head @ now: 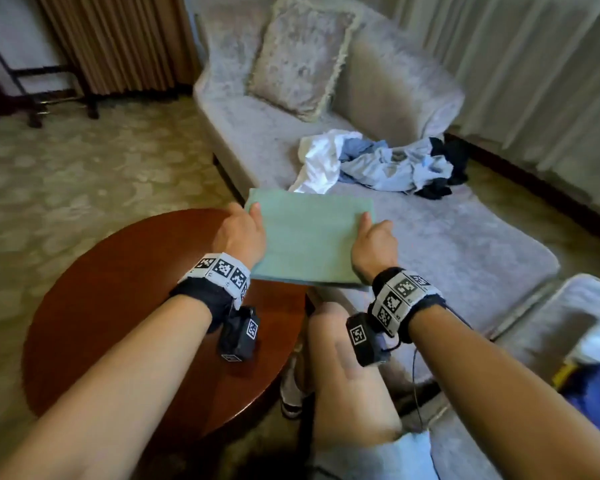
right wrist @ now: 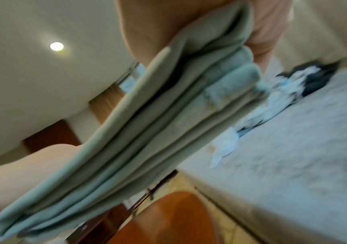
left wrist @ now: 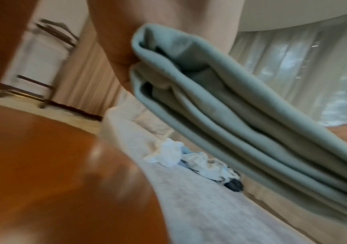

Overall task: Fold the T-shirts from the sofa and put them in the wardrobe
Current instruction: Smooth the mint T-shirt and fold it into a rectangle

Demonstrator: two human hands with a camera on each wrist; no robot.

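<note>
Head view: both hands, left hand (head: 239, 233) and right hand (head: 374, 247), pinch one folded green T-shirt (head: 309, 237). The pile of clothes (head: 378, 164) on the sofa (head: 465, 244) waits unfolded. No wardrobe in sight.

A pale green T-shirt (head: 309, 237), folded into a flat rectangle of several stacked layers, is held level in the air above the near edge of a grey sofa (head: 465, 244), gripped at its left and right sides. Farther back on the sofa seat lies a crumpled heap of unfolded T-shirts (head: 378, 161): a white one at the left, light blue ones in the middle, dark ones at the right
</note>
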